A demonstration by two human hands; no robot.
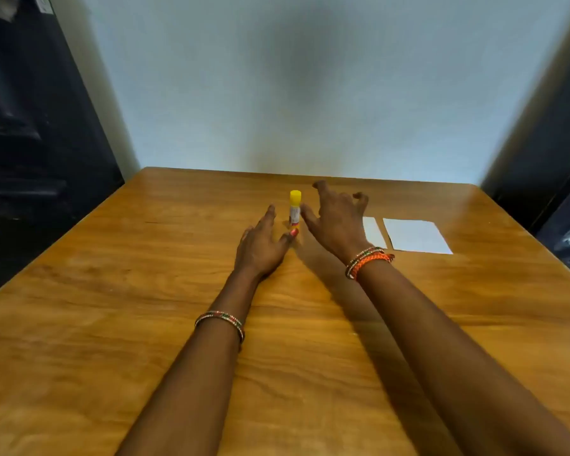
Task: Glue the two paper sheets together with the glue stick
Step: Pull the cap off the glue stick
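Right, both hands are out over the wooden surface (pixel 145 307) w/ the glue stick (pixel 295 208) standing upright between them, yellow cap on top, white body w/ red print below. It sits toward the far middle of the surface, cap on.

Left hand (pixel 260 245) lies low, palm down, fingers (pixel 270 213) stretched forward and loosely spread; its thumb, nail painted red, points at the stick's base from the near side, just beside it. Whether thumb and stick touch, can't tell. Nothing held in that hand.

Right hand (pixel 338 218) is raised a bit, fingers splayed and curled like a claw, thumb (pixel 306 213) right next to the stick's body on its right. Spread wide, not closed on anything; contact w/ the stick is unclear, edges are blurred.

Two paper sheets lie flat to the right, well apart from the stick: a narrow-looking white sheet (pixel 374 232), partly hidden behind the right hand, and just beside it a larger white sheet (pixel 415 235), a thin gap of wood between them. Neither hand is on the paper.

Bangles (pixel 221 319) circle the left forearm; an orange braided band (pixel 371 260) plus bangles sit at the right wrist. Pale wall (pixel 310 93) behind, dark stuff at both sides.
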